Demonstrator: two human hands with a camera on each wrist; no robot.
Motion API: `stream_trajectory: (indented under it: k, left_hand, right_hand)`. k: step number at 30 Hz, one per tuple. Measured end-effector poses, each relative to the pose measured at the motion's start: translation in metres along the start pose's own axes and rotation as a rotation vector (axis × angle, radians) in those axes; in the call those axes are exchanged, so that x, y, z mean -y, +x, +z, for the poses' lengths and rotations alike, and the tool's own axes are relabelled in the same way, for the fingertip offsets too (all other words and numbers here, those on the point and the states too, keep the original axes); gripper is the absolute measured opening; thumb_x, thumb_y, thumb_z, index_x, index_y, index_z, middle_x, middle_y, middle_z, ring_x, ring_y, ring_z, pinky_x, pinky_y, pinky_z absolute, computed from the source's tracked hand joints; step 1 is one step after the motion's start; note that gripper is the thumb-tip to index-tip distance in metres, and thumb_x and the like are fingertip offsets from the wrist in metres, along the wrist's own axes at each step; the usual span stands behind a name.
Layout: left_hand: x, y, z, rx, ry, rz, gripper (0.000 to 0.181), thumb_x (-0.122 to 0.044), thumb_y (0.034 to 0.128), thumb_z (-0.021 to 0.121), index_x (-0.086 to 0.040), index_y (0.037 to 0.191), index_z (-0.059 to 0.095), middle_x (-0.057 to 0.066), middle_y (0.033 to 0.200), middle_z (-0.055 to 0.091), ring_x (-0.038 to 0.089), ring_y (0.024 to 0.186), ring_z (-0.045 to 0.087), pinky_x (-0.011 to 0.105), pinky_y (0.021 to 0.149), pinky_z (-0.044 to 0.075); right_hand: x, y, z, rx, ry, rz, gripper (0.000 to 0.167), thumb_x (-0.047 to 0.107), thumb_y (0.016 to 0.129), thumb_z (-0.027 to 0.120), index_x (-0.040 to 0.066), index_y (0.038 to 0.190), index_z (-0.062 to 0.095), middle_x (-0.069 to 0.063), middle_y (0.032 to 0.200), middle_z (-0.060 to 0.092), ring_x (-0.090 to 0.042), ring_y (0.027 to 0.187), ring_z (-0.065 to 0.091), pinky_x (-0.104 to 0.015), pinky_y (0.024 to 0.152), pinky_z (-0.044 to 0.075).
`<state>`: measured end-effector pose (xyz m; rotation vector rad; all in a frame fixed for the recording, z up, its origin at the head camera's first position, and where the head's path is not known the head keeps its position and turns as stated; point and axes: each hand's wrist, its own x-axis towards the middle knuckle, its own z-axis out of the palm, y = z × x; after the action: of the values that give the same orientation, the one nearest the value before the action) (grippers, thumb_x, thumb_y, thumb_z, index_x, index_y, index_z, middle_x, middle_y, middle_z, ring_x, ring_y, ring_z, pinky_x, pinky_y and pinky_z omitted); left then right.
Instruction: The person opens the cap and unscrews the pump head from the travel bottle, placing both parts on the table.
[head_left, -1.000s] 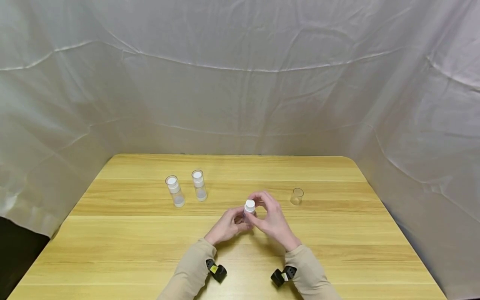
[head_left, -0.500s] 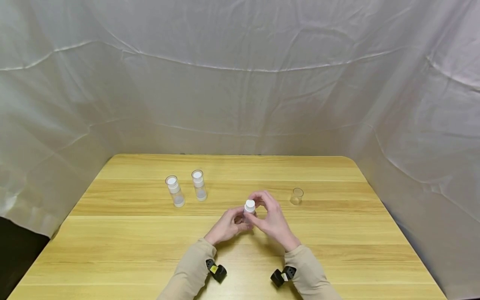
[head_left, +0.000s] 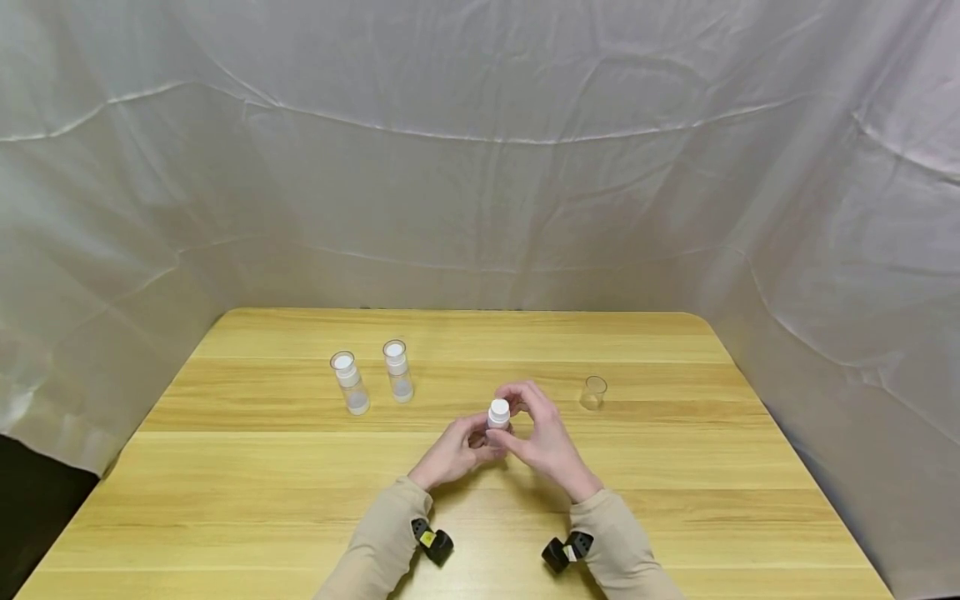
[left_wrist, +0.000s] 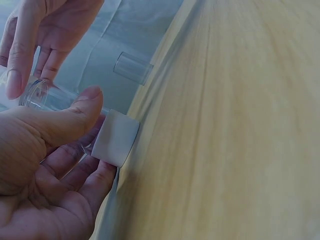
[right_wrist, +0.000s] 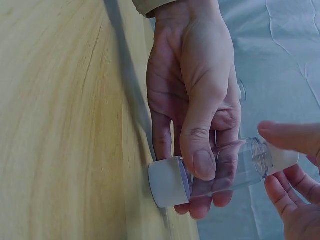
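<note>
A small clear bottle with a white pump top (head_left: 499, 410) stands upright between the two hands at the middle of the table. My left hand (head_left: 456, 452) holds its clear body (right_wrist: 232, 170) low down, just above the white base (left_wrist: 116, 138). The base is on or very near the tabletop. With thumb and fingers, my right hand (head_left: 546, 440) pinches the white collar (right_wrist: 282, 159) at the bottle's upper end. In the head view, the fingers hide most of the clear body.
Two similar bottles, the left one (head_left: 350, 383) and the right one (head_left: 399, 371), stand upright at the back left, each under a clear cap. A loose clear cap (head_left: 593, 393) stands to the right of the hands. Grey curtains (head_left: 480, 167) surround the wooden table (head_left: 247, 467).
</note>
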<state>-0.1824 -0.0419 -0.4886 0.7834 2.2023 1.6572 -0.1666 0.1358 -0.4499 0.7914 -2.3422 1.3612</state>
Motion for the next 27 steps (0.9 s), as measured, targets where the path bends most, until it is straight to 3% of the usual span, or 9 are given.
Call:
stream_trajectory:
  k: [4, 9, 13, 18, 27]
  left_hand:
    - [0.0008, 0.0003, 0.0002, -0.009, 0.026, 0.006, 0.039, -0.007, 0.0922, 0.07, 0.002, 0.129, 0.062, 0.019, 0.127, 0.068, 0.028, 0.116, 0.064, 0.024, 0.101, 0.052]
    - [-0.0006, 0.0003, 0.0002, -0.007, 0.035, 0.001, 0.038, -0.007, 0.0921, 0.07, 0.002, 0.128, 0.062, 0.019, 0.126, 0.068, 0.027, 0.115, 0.064, 0.023, 0.1, 0.051]
    - [-0.0017, -0.0001, -0.0003, 0.001, 0.008, -0.002, 0.039, -0.005, 0.0935, 0.068, 0.003, 0.13, 0.06, 0.022, 0.128, 0.067, 0.033, 0.121, 0.063, 0.026, 0.105, 0.052]
    - [-0.001, -0.0008, -0.0005, 0.001, 0.003, 0.01, 0.039, -0.005, 0.0932, 0.068, 0.002, 0.131, 0.06, 0.022, 0.13, 0.066, 0.035, 0.122, 0.063, 0.027, 0.106, 0.052]
    - [-0.0012, -0.001, -0.0002, -0.005, 0.026, 0.018, 0.039, -0.004, 0.0918, 0.069, 0.002, 0.129, 0.061, 0.02, 0.128, 0.067, 0.031, 0.118, 0.064, 0.025, 0.103, 0.051]
  right_hand:
    - [0.0014, 0.0002, -0.0004, 0.001, 0.018, 0.011, 0.047, -0.006, 0.074, 0.083, 0.001, 0.115, 0.06, -0.011, 0.106, 0.064, -0.023, 0.095, 0.065, -0.028, 0.089, 0.06]
    - [0.0029, 0.0004, -0.0026, 0.047, 0.063, 0.025, 0.052, -0.013, 0.073, 0.078, -0.002, 0.12, 0.059, -0.017, 0.114, 0.063, -0.028, 0.106, 0.064, -0.037, 0.101, 0.058]
    - [0.0036, 0.0009, -0.0025, 0.057, 0.012, 0.031, 0.058, -0.007, 0.072, 0.082, -0.001, 0.125, 0.058, -0.016, 0.114, 0.062, -0.026, 0.104, 0.063, -0.037, 0.098, 0.058]
    - [0.0039, 0.0011, -0.0001, 0.028, -0.026, 0.037, 0.055, -0.004, 0.071, 0.084, 0.0, 0.119, 0.058, -0.01, 0.108, 0.064, -0.022, 0.096, 0.063, -0.03, 0.089, 0.058]
    - [0.005, 0.0007, -0.0018, 0.031, 0.022, 0.052, 0.049, -0.012, 0.071, 0.08, -0.003, 0.114, 0.059, -0.014, 0.109, 0.067, -0.023, 0.1, 0.066, -0.029, 0.096, 0.059]
